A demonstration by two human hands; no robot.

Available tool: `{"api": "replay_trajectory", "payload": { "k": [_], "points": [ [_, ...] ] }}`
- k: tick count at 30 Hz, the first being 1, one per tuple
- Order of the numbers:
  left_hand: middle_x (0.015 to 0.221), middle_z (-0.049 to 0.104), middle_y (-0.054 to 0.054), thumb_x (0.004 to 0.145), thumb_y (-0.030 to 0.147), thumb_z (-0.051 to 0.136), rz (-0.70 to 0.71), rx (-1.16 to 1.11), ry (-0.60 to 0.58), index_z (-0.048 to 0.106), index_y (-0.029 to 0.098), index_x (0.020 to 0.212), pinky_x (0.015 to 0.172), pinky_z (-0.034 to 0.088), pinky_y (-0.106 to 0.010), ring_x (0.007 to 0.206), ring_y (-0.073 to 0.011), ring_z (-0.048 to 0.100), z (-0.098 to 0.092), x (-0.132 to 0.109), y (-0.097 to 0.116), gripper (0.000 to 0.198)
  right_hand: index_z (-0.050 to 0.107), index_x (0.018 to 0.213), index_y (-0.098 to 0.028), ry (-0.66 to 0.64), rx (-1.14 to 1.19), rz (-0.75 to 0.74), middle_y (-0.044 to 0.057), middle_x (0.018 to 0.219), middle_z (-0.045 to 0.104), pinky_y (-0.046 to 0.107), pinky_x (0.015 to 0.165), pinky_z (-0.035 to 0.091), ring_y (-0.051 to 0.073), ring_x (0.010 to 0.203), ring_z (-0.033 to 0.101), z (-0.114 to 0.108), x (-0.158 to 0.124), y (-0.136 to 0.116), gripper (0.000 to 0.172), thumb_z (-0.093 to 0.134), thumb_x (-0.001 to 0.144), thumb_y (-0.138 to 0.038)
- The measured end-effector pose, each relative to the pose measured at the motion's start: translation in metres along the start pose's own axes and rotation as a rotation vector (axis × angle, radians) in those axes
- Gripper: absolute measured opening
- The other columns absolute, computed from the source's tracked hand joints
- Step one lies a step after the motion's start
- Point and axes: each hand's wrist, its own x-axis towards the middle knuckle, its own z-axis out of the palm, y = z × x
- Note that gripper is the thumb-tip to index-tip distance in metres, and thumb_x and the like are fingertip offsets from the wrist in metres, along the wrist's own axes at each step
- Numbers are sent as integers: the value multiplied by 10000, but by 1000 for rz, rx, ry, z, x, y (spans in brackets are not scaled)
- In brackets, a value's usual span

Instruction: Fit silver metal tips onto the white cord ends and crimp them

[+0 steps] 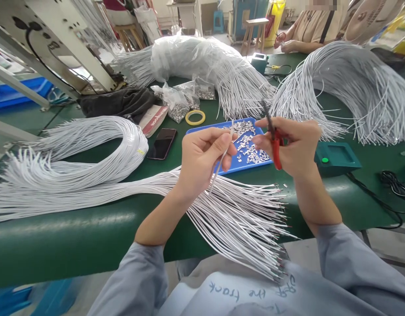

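Between thumb and fingers, my left hand (207, 156) pinches a white cable (218, 170) near its end, which points up. My right hand (296, 142) grips red-handled scissors (276, 147); their dark blades point up and a little left, apart from the cable. Behind my hands lies a blue tray (229, 169) strewn with small metal pieces (251, 147). A fanned bundle of white cables (242, 219) runs under my left forearm, its stripped-looking ends reaching toward the table's front edge and my lap.
Coiled white cables (123, 153) lie at left, with a phone (162, 144) beside them. Farther back are yellow tape (195, 117), bags of metal parts (179, 105) and plastic-wrapped cables (196, 57). At right sit a green device (337, 158) and another cable bundle (347, 87). A co-worker (311, 28) sits opposite.
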Motion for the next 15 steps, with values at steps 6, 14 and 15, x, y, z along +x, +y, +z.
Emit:
{"api": "replay_trajectory", "payload": {
  "k": [6,14,15],
  "points": [
    [616,655,4,831,405,743,131,108,-9,771,185,835,380,447,-169,400,-51,536,2,-4,-8,222,709,975,-256,63,297,80,-1,774,754,309,531,470,160,614,673,4,-3,-2,277,780,770,-429],
    [608,635,7,835,335,748,194,152,-60,769,190,795,391,435,-161,426,-49,535,6,-5,-11,152,694,920,-281,24,382,185,-43,717,693,307,561,552,154,641,687,8,-4,-13,246,811,740,-401],
    [603,634,6,837,341,745,189,165,-64,766,186,790,389,431,-162,425,-51,532,7,-5,-11,163,684,920,-291,24,381,201,-38,728,700,315,564,551,163,657,694,8,-4,-13,248,800,748,-427]
  ]
}}
